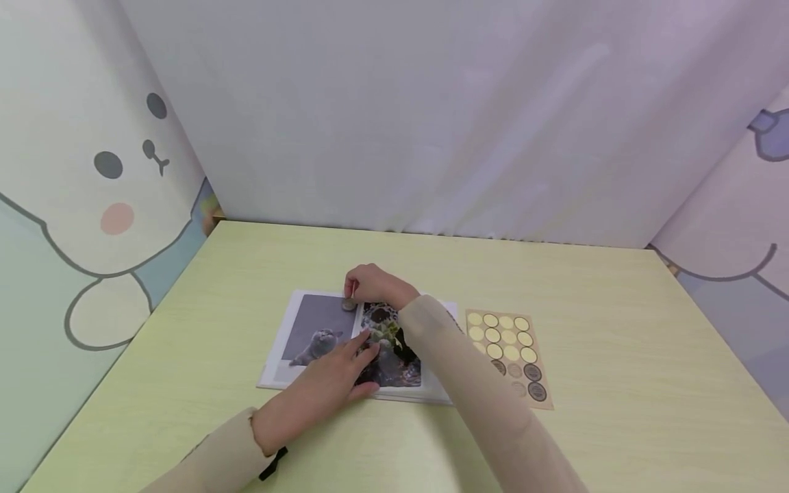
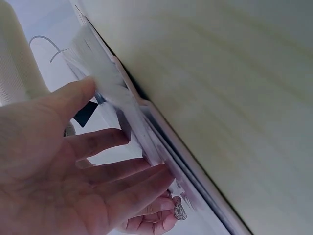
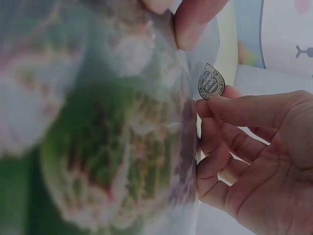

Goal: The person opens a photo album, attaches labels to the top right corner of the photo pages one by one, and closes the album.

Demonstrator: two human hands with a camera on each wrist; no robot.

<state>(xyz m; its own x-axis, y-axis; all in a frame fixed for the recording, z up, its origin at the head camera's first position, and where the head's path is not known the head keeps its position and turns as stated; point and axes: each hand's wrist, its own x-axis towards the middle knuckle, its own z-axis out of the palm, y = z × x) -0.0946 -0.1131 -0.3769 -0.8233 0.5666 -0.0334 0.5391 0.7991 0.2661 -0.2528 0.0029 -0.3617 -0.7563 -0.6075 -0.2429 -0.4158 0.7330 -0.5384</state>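
Note:
An open photo album (image 1: 279, 346) lies on the table, a grey cat picture (image 1: 317, 342) on its left page and a darker picture with plants (image 1: 391, 373) on its right. My right hand (image 1: 376, 283) pinches a round dark sticker (image 3: 211, 82) with pale lettering between thumb and finger, over the upper part of the album near the fold. Spread over the lower part of the right page, my left hand (image 1: 327, 383) rests with its fingers extended. In the left wrist view, the sticker (image 2: 180, 209) hangs from the right fingertips, slightly curved.
A brown sheet of round stickers (image 1: 545, 402), yellow and dark, lies right of the album, partly behind my right sleeve (image 1: 474, 383). Under my left wrist a small black object (image 1: 273, 464) shows. Pale curtains (image 1: 401, 116) close off the table's back and sides.

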